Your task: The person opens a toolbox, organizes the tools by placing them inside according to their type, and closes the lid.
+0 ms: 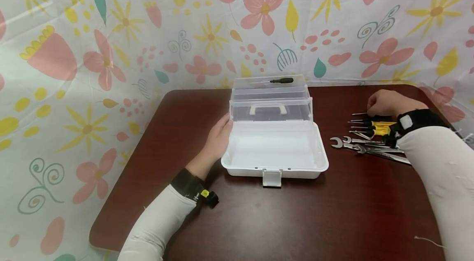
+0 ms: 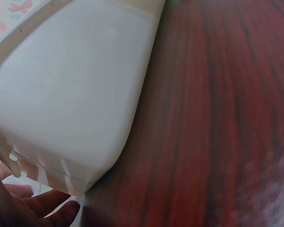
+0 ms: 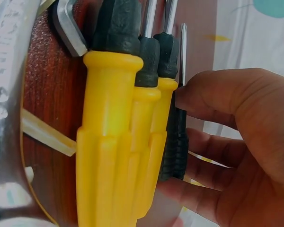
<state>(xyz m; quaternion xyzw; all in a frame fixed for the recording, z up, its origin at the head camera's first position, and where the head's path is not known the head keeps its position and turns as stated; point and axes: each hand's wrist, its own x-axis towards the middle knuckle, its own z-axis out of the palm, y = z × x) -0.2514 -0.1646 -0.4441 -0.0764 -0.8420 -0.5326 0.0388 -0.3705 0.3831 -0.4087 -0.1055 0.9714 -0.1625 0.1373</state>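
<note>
Gripped! The right hand pinches one black-handled screwdriver at the frame's right, ribbed grip, slim silver shaft. Three yellow-handled screwdrivers sit beside it, then three wrench heads. The left hand holds one white toolbox, centre frame, clear lid raised. Tabletop stretches between box and tools, its far edge near the right hand.

We record: box white; drivers at its three o'clock, yellow and black; table red-brown; cloth floral on white.
</note>
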